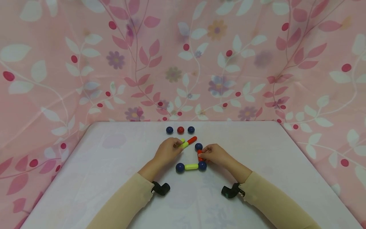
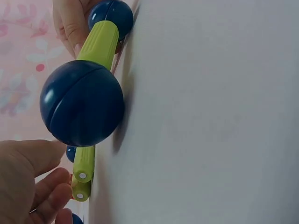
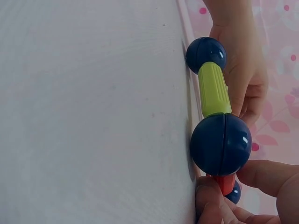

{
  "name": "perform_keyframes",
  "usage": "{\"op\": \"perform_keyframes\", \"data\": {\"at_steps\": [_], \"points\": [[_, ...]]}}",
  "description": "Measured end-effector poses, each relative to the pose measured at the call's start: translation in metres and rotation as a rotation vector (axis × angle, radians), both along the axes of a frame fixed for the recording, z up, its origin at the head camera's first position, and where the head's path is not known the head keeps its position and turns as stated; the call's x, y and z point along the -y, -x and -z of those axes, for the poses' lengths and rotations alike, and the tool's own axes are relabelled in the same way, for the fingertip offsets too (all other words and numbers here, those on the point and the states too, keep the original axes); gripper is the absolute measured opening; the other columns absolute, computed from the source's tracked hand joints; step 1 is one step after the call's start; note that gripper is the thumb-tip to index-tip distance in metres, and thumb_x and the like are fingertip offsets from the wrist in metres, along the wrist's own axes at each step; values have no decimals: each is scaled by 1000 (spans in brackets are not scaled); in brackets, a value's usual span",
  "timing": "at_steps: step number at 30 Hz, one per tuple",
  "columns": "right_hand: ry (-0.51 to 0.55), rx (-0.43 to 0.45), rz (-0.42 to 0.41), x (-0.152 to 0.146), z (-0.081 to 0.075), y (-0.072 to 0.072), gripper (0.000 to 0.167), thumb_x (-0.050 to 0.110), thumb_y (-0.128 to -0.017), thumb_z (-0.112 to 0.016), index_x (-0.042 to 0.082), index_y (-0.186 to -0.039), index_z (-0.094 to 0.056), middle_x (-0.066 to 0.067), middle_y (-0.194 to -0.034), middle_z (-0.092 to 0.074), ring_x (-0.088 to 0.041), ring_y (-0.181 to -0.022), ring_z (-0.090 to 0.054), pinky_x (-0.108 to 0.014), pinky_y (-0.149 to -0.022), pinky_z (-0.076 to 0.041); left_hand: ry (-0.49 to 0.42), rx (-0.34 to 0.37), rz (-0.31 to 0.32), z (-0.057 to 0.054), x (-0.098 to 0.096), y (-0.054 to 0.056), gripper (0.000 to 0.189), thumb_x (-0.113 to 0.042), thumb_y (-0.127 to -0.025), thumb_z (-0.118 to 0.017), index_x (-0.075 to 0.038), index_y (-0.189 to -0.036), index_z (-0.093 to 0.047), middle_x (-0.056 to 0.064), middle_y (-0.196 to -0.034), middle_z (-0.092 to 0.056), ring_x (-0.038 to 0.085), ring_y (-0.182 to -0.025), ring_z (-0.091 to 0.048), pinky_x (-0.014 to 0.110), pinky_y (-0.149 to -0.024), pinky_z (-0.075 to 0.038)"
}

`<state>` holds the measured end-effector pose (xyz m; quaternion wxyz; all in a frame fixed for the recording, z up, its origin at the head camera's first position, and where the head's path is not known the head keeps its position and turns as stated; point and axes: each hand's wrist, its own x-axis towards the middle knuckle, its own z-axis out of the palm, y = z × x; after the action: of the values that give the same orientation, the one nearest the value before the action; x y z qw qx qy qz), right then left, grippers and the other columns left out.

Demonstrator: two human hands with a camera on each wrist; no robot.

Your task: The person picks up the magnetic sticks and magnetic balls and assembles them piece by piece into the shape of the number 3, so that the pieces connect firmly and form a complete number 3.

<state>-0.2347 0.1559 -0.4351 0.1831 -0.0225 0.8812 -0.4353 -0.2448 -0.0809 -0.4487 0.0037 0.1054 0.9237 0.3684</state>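
My right hand (image 1: 215, 155) pinches a red magnetic rod (image 1: 199, 155) between thumb and fingers. One blue ball (image 1: 198, 146) sits at that rod's far end and another blue ball (image 1: 202, 165) at its near end. From the near ball a yellow-green rod (image 1: 191, 166) runs left to a third blue ball (image 1: 180, 167). My left hand (image 1: 168, 151) is beside loose yellow-green rods (image 2: 83, 164), its thumb and fingers spread apart in the left wrist view. A loose red rod (image 1: 192, 140) lies just beyond them. The left fingertips are partly hidden in the head view.
At the back of the white table (image 1: 128, 143) stand a blue ball (image 1: 169, 130), a red ball (image 1: 180, 130) and another blue ball (image 1: 191, 129) in a row. A pink floral cloth (image 1: 183, 63) hangs behind the table. Each wrist wears a black camera (image 1: 161, 189).
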Motion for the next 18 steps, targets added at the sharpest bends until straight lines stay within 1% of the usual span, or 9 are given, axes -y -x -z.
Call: {"op": "perform_keyframes", "data": {"at_steps": [3, 6, 8, 10, 13, 18], "points": [[4, 5, 8, 0, 0, 1, 27, 23, -91, -75, 2, -105, -68, -2, -75, -69, -15, -64, -61, -28, -61, -52, 69, -17, 2, 0, -3, 2, 27, -25, -90, -77, -15, -115, -73, -1, -108, -67, 16, -97, -60, 37, -93, -51], [6, 4, 12, 0, 0, 1, 27, 23, -91, -76, 1, -105, -68, -2, -76, -69, -15, -65, -61, -28, -61, -52, 147, -20, 5, -2, -6, 3, 30, -28, -89, -78, -15, -116, -74, -1, -106, -67, 16, -95, -60, 37, -92, -51], [10, 2, 12, 0, 1, 0, 27, 23, -91, -76, 1, -105, -68, -2, -76, -69, -16, -65, -61, -28, -61, -52, 189, -25, 4, -3, -8, 3, 30, -27, -89, -78, -15, -115, -74, -1, -104, -67, 16, -95, -60, 38, -92, -51], [15, 0, 10, -1, 1, 0, 27, 23, -91, -76, 1, -105, -68, -3, -75, -69, -16, -65, -61, -28, -61, -52, 211, -26, 1, -2, -9, 3, 28, -25, -89, -78, -15, -115, -74, -2, -102, -67, 16, -93, -60, 38, -91, -51], [19, -3, 6, -1, 1, -1, 27, 22, -91, -76, 0, -105, -68, -3, -75, -68, -16, -65, -61, -28, -61, -52, 209, -30, -7, -1, -7, 2, 25, -20, -90, -77, -13, -114, -75, -1, -98, -66, 17, -90, -59, 38, -90, -50], [21, 2, 3, -1, -1, -1, 28, 23, -91, -75, 0, -105, -68, -3, -75, -68, -16, -66, -61, -28, -62, -52, 162, -12, -18, 1, 3, 2, 21, -16, -89, -75, -11, -110, -75, 0, -95, -67, 17, -86, -58, 37, -86, -51]]}}
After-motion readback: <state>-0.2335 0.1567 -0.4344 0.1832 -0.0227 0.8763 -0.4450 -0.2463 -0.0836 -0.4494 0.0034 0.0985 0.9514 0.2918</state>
